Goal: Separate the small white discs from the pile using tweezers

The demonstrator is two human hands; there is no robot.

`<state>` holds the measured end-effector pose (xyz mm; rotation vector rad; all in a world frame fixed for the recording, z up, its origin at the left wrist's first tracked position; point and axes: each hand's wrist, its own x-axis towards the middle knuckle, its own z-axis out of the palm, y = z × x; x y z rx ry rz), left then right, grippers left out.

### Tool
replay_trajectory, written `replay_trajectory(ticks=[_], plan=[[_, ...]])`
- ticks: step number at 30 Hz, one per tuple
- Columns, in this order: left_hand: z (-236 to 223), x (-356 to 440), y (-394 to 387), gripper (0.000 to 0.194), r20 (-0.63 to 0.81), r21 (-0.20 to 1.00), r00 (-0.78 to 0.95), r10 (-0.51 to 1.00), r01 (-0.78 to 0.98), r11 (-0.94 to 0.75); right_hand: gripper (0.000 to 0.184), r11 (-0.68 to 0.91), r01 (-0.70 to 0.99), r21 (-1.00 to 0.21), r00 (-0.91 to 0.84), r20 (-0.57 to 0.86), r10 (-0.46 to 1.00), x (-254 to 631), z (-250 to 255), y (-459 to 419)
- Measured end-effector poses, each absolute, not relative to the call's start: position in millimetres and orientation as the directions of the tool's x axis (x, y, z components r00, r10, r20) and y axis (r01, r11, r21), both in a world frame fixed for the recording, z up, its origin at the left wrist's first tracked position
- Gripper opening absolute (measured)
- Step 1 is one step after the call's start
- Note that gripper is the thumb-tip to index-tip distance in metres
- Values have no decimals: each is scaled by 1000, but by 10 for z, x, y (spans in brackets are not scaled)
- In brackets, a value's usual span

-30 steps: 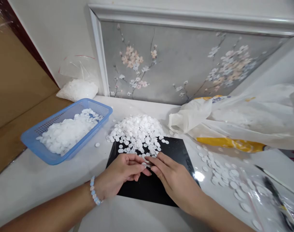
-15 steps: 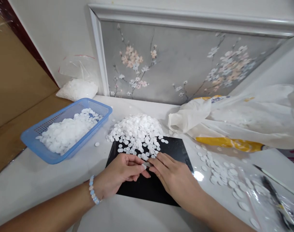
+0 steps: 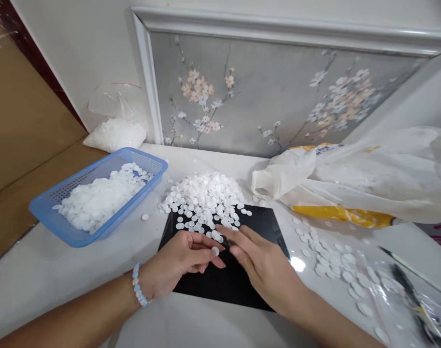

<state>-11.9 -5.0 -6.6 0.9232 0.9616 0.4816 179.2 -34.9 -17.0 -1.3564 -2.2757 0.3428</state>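
Note:
My left hand, with a beaded bracelet at the wrist, pinches a small white disc between thumb and fingers over a black board. Close to its right is my right hand. Its index finger reaches to the near edge of a heap of white discs, with the thumb apart from it. I make out nothing in the right fingers, which are slightly blurred. The heap spreads from the white tabletop onto the far part of the board.
On the left stands a blue basket holding white discs, with a clear bag of white pieces behind it. A white and yellow plastic bag lies at right. Loose discs, a dark pen-like tool and clear plastic lie nearer.
My right fingers have let go of the pale piece beside the left thumb and opened, the index finger moving up to the heap. My left hand keeps its pinch, the disc's face now showing.

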Motion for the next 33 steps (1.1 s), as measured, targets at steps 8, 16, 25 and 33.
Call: replay_trajectory(ticks=[8,16,25,33], plan=[[-72,-142,-40,19,-485,833,515,706,28,552,35,570,743,-351,-431,401,808,1871,-205,-299],[-22,-211,33,20,-468,836,440,766,-60,546,35,541,785,-302,-412,399,819,1894,-201,-288],[-67,-197,76,33,-355,932,369,859,74,354,21,373,787,-492,-318,194,928,1768,-401,-186],[-176,-154,79,12,97,683,410,907,635,-361,17,248,715,-654,-229,116,966,1744,-326,-190]])
